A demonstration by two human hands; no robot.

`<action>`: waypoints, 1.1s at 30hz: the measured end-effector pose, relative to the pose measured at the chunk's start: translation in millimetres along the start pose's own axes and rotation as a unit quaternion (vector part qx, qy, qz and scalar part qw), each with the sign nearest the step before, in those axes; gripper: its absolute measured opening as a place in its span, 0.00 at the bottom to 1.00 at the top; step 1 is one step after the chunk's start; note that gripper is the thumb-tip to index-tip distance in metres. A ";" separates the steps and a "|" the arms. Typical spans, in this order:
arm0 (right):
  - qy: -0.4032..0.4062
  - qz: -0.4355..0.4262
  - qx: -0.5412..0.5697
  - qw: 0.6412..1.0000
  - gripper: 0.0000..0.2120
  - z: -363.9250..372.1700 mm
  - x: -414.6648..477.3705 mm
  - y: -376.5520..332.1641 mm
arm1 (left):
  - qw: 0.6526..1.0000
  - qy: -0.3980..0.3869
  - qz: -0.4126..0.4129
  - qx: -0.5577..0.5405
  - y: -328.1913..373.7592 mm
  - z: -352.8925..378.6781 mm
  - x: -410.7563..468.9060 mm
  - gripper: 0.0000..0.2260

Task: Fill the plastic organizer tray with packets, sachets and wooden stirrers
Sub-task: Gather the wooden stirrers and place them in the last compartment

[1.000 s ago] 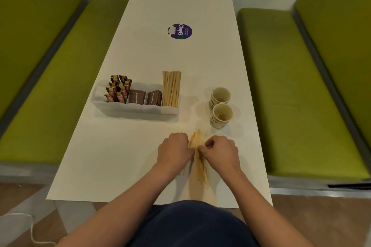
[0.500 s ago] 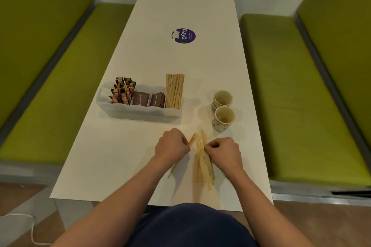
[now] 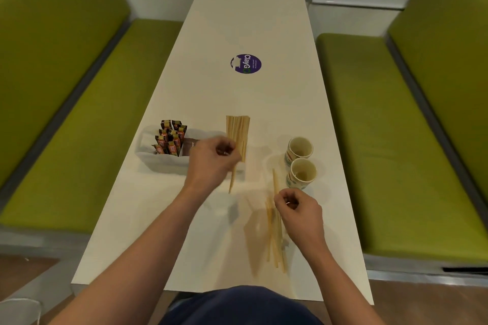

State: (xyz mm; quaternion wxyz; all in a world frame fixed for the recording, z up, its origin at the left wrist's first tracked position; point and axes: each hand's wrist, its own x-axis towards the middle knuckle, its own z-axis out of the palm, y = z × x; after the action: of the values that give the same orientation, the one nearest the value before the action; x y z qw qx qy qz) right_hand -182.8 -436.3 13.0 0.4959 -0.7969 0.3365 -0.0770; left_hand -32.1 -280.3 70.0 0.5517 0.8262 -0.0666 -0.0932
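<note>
Head view: the left hand (image 3: 211, 163) grips one stirrer (image 3: 231, 179) at the tray's (image 3: 148, 158) near wall. Right of the tray, the right hand (image 3: 298, 208) pinches another stirrer (image 3: 275, 182).

A bare lane of table (image 3: 261, 166) runs between the tray (image 3: 148, 159) and the two cups (image 3: 301, 163) (narrow, that one); loose stirrers (image 3: 274, 235) lie across its near end. Table left of them is open.

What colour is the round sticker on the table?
Purple, with white lettering; the head view shows the sticker clearly.
</note>
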 end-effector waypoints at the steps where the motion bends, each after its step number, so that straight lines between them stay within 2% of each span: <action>1: 0.012 -0.008 0.018 1.000 0.04 1.8 -0.8 -4.5 | 1.000 0.023 0.015 -0.011 7.2 -6.1 10.9 0.02; 6: 0.056 -0.026 0.087 0.994 0.05 10.1 -2.5 -27.8 | 0.995 0.073 0.051 -0.044 26.5 -17.7 56.1 0.02; 10: 0.085 -0.043 0.138 0.986 0.05 13.7 4.1 -43.7 | 0.996 0.065 0.033 -0.049 17.0 -6.7 72.1 0.02; 16: 0.120 -0.063 0.191 0.972 0.02 23.9 34.3 -78.1 | 0.999 0.037 -0.008 0.012 -19.9 11.8 69.0 0.01; 24: 0.145 -0.109 0.192 0.965 0.02 54.4 85.4 -121.2 | 0.996 -0.002 0.008 0.094 -33.3 11.5 69.8 0.05; 30: 0.123 -0.072 0.144 0.979 0.02 77.9 95.6 -93.9 | 0.994 -0.010 0.044 0.102 -39.9 9.4 67.9 0.10; 33: 0.109 -0.056 0.097 0.988 0.04 84.4 94.4 -79.7 | 0.992 -0.006 0.060 0.111 -41.8 8.8 66.9 0.08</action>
State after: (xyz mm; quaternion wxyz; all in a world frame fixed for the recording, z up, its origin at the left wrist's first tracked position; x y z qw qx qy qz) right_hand -35.8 -409.3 18.4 0.5257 -0.7497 0.3342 -0.2232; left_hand 31.4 -286.5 22.7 0.4606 0.8763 -0.1294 -0.0570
